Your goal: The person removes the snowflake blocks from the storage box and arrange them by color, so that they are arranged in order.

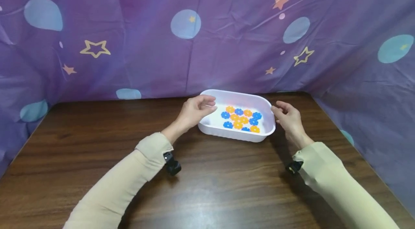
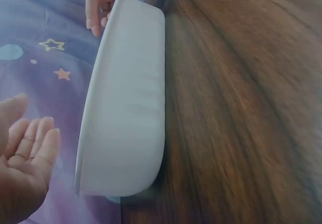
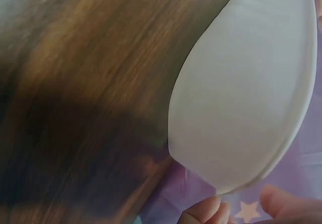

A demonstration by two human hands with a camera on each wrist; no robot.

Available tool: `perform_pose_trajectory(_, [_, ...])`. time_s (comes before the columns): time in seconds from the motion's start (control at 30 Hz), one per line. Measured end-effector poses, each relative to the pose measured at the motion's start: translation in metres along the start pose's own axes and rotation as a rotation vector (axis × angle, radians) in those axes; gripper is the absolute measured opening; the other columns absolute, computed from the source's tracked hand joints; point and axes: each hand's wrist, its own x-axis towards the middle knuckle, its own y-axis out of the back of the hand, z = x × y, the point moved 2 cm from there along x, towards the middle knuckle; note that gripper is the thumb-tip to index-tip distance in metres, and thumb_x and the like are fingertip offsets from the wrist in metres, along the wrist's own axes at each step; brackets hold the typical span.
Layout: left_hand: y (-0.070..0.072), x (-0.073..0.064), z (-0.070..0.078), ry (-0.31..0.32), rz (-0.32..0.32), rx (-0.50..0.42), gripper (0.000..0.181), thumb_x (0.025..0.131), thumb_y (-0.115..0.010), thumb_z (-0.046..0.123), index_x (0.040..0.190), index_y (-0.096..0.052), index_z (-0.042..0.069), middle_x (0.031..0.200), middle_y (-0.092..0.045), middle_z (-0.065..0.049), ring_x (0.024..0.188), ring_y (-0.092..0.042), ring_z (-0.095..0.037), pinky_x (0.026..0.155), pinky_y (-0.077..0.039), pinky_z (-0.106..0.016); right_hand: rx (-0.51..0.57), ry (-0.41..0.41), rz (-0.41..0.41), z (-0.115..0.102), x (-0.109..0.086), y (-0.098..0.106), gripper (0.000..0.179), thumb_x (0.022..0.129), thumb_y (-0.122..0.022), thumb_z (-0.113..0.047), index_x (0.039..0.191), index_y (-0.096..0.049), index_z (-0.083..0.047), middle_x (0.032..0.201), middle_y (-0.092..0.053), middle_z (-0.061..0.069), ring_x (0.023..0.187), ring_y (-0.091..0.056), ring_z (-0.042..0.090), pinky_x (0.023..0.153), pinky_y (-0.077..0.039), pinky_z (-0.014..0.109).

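Pale sleeves (image 1: 110,185) lie nearest; left hand (image 1: 194,111) relaxed open, right hand (image 1: 290,120) with fingers parted, both beside the white tub (image 1: 220,133). Level, even handling should spare its discs (image 1: 234,117) sliding.

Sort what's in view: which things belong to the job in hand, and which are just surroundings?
Job in hand:
white tray
blue discs, in the tray
orange discs, in the tray

Surroundings:
wooden table
purple curtain, behind
black wrist devices

Wht tray (image 1: 231,134), blu & orng discs (image 1: 237,125); purple backdrop (image 1: 146,41) (w/ orng stars (image 1: 280,1)).
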Motion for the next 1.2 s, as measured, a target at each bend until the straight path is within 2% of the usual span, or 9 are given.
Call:
perform_pose_trajectory(0.1, [-0.007,0.009,0.001,0.029,-0.038,0.035,0.034,0.087,-0.068,0.016,0.118,-0.063,0.005,0.113,-0.067,-0.012,0.1,-0.065,-0.024,0.083,-0.053,-0.027,-0.032,-0.031,-0.009,0.001,0.002,-0.005,0.053,0.094,-0.054,-0.019,0.138,-0.039,0.008,0.09,-0.044,-0.003,0.07,-0.044,-0.004,0.06,-0.043,0.011])
perform_pose_trajectory(0.27, [-0.017,0.025,0.0,0.053,-0.091,0.054,0.034,0.087,-0.067,0.016,0.117,-0.063,0.002,0.11,-0.068,-0.014,0.101,-0.065,-0.023,0.085,-0.053,-0.026,0.002,-0.064,0.022,0.005,0.006,-0.012,0.05,0.092,-0.056,-0.013,0.135,-0.042,0.01,0.085,-0.045,-0.005,0.071,-0.042,-0.003,0.061,-0.039,0.007])
perform_pose_trajectory(0.5, [-0.031,0.037,-0.009,0.096,-0.184,0.095,0.033,0.085,-0.069,0.011,0.115,-0.063,-0.001,0.106,-0.068,-0.016,0.098,-0.064,-0.025,0.08,-0.053,-0.024,0.051,-0.1,0.042,0.015,0.008,-0.019,0.045,0.094,-0.052,-0.01,0.132,-0.044,0.011,0.084,-0.046,-0.005,0.071,-0.045,-0.002,0.062,-0.043,0.009])
perform_pose_trajectory(0.7, [-0.039,0.042,-0.012,0.141,-0.23,0.181,0.032,0.081,-0.073,0.012,0.109,-0.065,0.0,0.102,-0.07,-0.013,0.095,-0.066,-0.023,0.078,-0.051,-0.022,0.054,-0.086,0.069,0.015,0.006,-0.021,0.042,0.094,-0.05,-0.01,0.131,-0.046,0.011,0.085,-0.048,-0.002,0.072,-0.049,0.002,0.062,-0.046,0.01])
perform_pose_trajectory(0.93, [-0.047,0.04,-0.014,0.211,-0.3,0.302,0.034,0.079,-0.075,0.017,0.109,-0.067,0.003,0.101,-0.071,-0.009,0.091,-0.065,-0.02,0.08,-0.052,-0.025,0.065,-0.061,0.099,0.019,0.003,-0.023,0.039,0.093,-0.051,-0.009,0.127,-0.05,0.011,0.077,-0.049,-0.006,0.068,-0.051,0.002,0.06,-0.048,0.012])
perform_pose_trajectory(1.2, [-0.054,0.041,-0.015,0.232,-0.344,0.402,0.036,0.076,-0.079,0.019,0.107,-0.068,0.005,0.099,-0.069,-0.006,0.092,-0.06,-0.018,0.085,-0.049,-0.027,0.066,-0.05,0.121,0.019,0.005,-0.023,0.036,0.093,-0.052,-0.008,0.125,-0.053,0.01,0.074,-0.049,-0.007,0.068,-0.052,0.004,0.06,-0.047,0.013])
